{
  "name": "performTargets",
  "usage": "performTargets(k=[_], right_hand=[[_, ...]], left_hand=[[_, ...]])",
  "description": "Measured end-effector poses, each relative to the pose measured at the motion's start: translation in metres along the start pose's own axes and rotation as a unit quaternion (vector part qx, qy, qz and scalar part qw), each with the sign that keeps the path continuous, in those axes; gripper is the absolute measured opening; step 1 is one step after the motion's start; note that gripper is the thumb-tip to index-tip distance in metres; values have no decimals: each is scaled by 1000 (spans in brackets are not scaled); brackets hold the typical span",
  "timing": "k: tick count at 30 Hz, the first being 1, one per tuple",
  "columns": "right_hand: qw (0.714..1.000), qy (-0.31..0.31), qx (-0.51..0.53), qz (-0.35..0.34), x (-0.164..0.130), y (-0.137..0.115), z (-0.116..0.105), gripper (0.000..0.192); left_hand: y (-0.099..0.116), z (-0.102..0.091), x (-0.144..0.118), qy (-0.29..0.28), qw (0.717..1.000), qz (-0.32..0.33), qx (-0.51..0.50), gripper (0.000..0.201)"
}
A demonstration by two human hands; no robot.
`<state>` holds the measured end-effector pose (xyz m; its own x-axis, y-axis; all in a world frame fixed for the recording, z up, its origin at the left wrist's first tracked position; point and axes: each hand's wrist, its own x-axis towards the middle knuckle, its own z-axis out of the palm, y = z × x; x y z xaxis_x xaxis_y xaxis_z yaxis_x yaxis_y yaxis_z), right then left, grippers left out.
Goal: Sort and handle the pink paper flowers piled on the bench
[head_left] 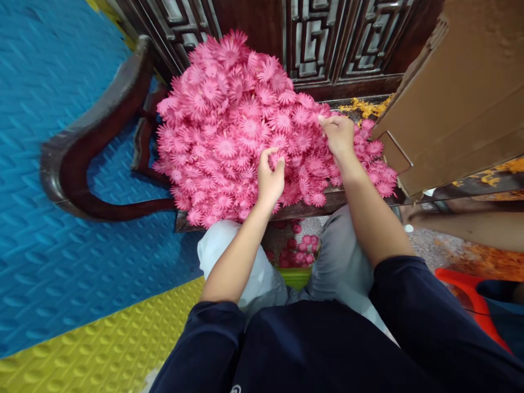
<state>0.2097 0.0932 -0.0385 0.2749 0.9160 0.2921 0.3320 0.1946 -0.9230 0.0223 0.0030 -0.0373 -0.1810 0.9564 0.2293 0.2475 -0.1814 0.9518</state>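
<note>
A large heap of pink artificial flowers (225,144) with thin pointed petals is piled on a dark wooden seat (286,212) in front of my knees. Over the middle of the heap, my left hand (271,180) has its thumb and index finger curled around a pink flower; the other fingers are folded out of sight. My right hand (340,136) is farther right, above the heap's sloping edge. Its thumb and fingertips are pinched together on a pink flower, which blends with the flowers behind it.
A curved wooden armrest (65,169) borders the heap on the left. At right stands a cardboard box (458,93), with yellow pieces (364,107) beside it. Lattice panels (311,41) rise behind. Loose flowers (301,251) lie on the floor. Another person's leg (470,226) and a red stool (466,289) are at right.
</note>
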Motion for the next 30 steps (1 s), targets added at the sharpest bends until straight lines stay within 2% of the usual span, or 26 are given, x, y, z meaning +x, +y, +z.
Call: performTargets(k=[3, 6, 9, 12, 14, 17, 21, 30], right_hand=[[1000, -23, 10, 10, -7, -10, 3, 38], [995, -95, 36, 24, -21, -26, 7, 38], [981, -182, 61, 35, -38, -40, 10, 43], [969, -234, 77, 30, -50, -48, 12, 46], [964, -252, 87, 21, -55, -52, 13, 46], [958, -263, 115, 15, -60, -55, 14, 46], [957, -257, 136, 23, -63, -59, 14, 49], [950, -264, 159, 43, -67, -64, 14, 53]], left_hand=[[1, 1, -2, -31, 999, 27, 25, 10], [4, 0, -3, -51, 995, 59, 58, 18], [10, -4, -4, -12, 990, 74, 119, 29], [14, -10, -1, 45, 986, 62, 150, 23], [14, -12, 3, 38, 991, 48, 115, 14], [12, -12, 9, -38, 999, 2, -8, 9], [16, -12, 13, -127, 978, -60, -151, 8], [22, -17, 12, -162, 965, -80, -188, 8]])
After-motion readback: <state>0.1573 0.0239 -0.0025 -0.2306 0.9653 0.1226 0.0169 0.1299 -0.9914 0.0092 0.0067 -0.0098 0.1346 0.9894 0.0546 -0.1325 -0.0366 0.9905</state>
